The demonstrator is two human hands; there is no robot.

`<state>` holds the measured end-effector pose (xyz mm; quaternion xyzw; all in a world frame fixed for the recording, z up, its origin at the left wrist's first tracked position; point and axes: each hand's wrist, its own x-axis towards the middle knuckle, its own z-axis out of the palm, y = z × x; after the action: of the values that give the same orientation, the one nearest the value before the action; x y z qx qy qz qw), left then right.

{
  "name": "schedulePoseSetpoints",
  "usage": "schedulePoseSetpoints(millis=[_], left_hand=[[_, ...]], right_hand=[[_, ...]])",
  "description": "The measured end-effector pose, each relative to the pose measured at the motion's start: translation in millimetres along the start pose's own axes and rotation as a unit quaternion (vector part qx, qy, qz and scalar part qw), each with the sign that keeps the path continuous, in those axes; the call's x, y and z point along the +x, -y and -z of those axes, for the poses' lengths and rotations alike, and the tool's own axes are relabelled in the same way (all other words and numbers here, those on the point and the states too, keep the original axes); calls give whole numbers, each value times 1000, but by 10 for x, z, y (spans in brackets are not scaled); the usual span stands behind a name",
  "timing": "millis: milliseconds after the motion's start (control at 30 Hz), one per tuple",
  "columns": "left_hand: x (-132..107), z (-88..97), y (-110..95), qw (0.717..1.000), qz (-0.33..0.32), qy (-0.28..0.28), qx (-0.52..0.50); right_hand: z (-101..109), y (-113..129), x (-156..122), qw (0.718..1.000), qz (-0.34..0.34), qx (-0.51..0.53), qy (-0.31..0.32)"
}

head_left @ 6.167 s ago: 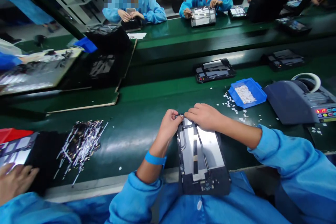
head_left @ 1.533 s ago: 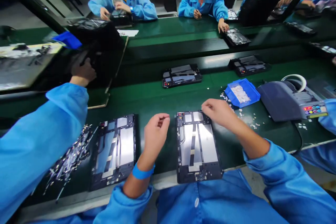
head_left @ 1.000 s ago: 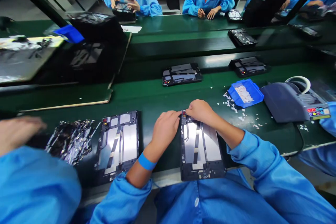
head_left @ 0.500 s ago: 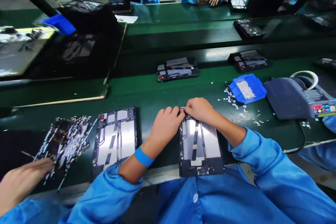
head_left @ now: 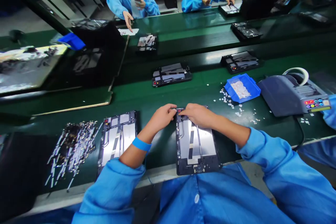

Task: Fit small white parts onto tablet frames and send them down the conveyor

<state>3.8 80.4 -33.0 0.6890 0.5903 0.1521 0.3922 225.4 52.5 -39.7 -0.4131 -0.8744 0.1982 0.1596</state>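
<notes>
A black tablet frame (head_left: 195, 145) with silver plates lies in front of me at the near edge of the green bench. My left hand (head_left: 162, 116) and my right hand (head_left: 197, 114) meet at its top left corner, fingers pinched together against the frame's edge. What sits between the fingertips is too small to make out. A second tablet frame (head_left: 117, 139) lies to the left of my left forearm, untouched.
A pile of thin silver strips (head_left: 72, 147) lies at the left. A blue bin (head_left: 243, 87) of small white pieces, with loose ones scattered beside it, and a grey tape dispenser (head_left: 290, 92) stand at the right. More frames (head_left: 172, 74) ride the belt; people in blue work opposite.
My hands have stayed pinched at the frame's top left corner. The co-worker's hand at the lower left has gone from view. A further frame has appeared on the far belt.
</notes>
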Motion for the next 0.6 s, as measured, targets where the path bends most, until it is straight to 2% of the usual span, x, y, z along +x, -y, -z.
schedulePoseSetpoints(millis=[67, 167, 300, 367, 467, 533, 600], left_hand=[[86, -18, -54, 997, 42, 42, -57], [154, -55, -97, 990, 72, 52, -112], [104, -110, -101, 992, 49, 15, -118], [80, -102, -86, 995, 41, -22, -83], [113, -28, -63, 994, 66, -14, -81], [167, 30, -56, 992, 94, 29, -85], [225, 63, -48, 986, 124, 66, -89]], right_hand=[[109, -48, -145, 993, -38, 63, -93], [184, -132, -496, 966, -129, 86, -207], [52, -177, -903, 943, -215, 107, -232], [-44, -163, -1000, 945, -218, 134, -203], [-55, -146, -1126, 944, -218, 167, -180], [71, -155, -1318, 927, -235, 177, -231], [276, -215, -1649, 888, -269, 193, -319]])
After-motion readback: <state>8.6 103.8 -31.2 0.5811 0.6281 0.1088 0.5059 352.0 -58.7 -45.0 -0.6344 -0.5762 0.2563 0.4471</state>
